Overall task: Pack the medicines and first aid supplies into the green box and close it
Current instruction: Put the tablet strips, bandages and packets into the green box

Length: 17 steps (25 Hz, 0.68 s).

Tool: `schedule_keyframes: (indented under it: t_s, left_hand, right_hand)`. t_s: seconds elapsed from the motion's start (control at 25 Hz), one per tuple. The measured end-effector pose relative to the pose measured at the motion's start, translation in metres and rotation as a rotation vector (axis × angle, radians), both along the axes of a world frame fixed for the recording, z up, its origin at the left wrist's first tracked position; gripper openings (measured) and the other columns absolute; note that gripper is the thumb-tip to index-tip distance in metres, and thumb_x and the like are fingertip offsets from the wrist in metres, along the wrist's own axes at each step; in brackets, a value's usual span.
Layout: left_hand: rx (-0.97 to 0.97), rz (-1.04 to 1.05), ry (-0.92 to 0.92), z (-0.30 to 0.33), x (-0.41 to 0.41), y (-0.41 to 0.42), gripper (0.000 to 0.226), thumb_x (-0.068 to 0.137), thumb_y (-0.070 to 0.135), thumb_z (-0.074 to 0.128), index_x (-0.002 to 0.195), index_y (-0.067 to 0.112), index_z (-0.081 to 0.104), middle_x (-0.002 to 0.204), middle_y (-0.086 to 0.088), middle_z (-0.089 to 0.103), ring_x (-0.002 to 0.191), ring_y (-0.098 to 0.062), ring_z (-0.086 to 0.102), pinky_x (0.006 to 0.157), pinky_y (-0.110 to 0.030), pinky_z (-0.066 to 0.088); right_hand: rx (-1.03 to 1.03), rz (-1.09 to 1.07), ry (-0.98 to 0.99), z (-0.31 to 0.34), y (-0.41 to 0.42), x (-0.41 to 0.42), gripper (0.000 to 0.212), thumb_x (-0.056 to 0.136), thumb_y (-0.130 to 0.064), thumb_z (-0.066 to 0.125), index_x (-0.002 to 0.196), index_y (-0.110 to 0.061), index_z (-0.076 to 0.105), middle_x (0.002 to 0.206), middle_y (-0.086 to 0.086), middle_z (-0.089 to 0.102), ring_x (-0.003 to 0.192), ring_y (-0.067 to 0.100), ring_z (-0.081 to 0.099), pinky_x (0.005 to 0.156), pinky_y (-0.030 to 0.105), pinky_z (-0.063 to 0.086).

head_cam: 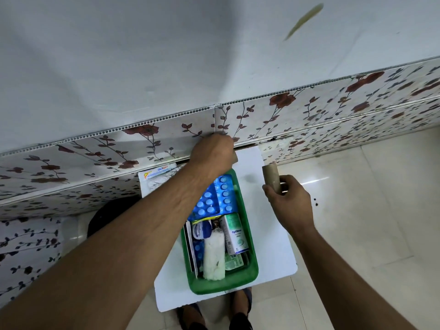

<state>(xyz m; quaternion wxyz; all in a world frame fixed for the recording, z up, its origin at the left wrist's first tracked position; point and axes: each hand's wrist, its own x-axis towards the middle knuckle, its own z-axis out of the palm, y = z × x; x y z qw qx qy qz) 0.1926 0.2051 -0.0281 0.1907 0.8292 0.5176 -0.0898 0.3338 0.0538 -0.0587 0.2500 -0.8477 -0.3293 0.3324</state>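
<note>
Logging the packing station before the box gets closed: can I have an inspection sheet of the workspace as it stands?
Surface: white board on a tiled floor, against a floral panel.
Job's things: open green box holding blue blister packs, a white carton, a gauze roll and a small tub; no lid seen. A tube lies on the board behind the box.
Clutter: dark specks on the floor.
Grippers: left hand curled at the box's far end, contents hidden; right hand grips a brown roll.
Cables: nothing seen.
Surroundings: dark round object left of the board; feet below.
</note>
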Motion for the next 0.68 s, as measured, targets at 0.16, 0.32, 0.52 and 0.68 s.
schedule_keyframes:
  t_s: [0.16, 0.32, 0.52, 0.68]
  left_hand:
    - [-0.098, -0.013, 0.192, -0.012, 0.023, 0.009, 0.022, 0.082, 0.011, 0.058, 0.102, 0.01, 0.066, 0.109, -0.009, 0.068, 0.092, -0.029, 0.066, 0.076, -0.036, 0.056]
    - [-0.16, 0.02, 0.238, -0.016, 0.031, 0.01, 0.026, 0.088, 0.015, 0.059, 0.113, 0.009, 0.064, 0.119, -0.011, 0.064, 0.106, -0.03, 0.062, 0.08, -0.036, 0.052]
    - [-0.158, 0.012, 0.237, -0.007, 0.034, 0.008, 0.03, 0.099, 0.014, 0.043, 0.122, 0.003, 0.059, 0.127, -0.014, 0.06, 0.115, -0.031, 0.057, 0.083, -0.037, 0.043]
    - [-0.151, -0.049, 0.292, -0.005, 0.039, 0.008, 0.031, 0.099, 0.011, 0.044, 0.126, 0.002, 0.057, 0.131, -0.014, 0.058, 0.119, -0.03, 0.056, 0.088, -0.034, 0.044]
  right_hand:
    - [0.022, 0.004, 0.003, 0.004, -0.005, 0.011, 0.018, 0.084, -0.038, 0.068, 0.096, -0.03, 0.057, 0.08, -0.016, 0.063, 0.075, 0.011, 0.064, 0.067, 0.031, 0.051]
    - [0.02, 0.004, 0.007, 0.008, -0.008, 0.015, 0.019, 0.084, -0.039, 0.068, 0.096, -0.031, 0.057, 0.082, -0.015, 0.064, 0.074, 0.007, 0.064, 0.065, 0.029, 0.05]
    - [0.026, -0.002, 0.017, 0.012, -0.008, 0.014, 0.019, 0.084, -0.039, 0.068, 0.097, -0.029, 0.059, 0.086, -0.011, 0.068, 0.076, 0.009, 0.066, 0.068, 0.032, 0.054]
    - [0.026, -0.013, 0.027, 0.013, -0.01, 0.016, 0.021, 0.083, -0.039, 0.069, 0.099, -0.029, 0.06, 0.086, -0.011, 0.068, 0.077, 0.011, 0.066, 0.071, 0.035, 0.057]
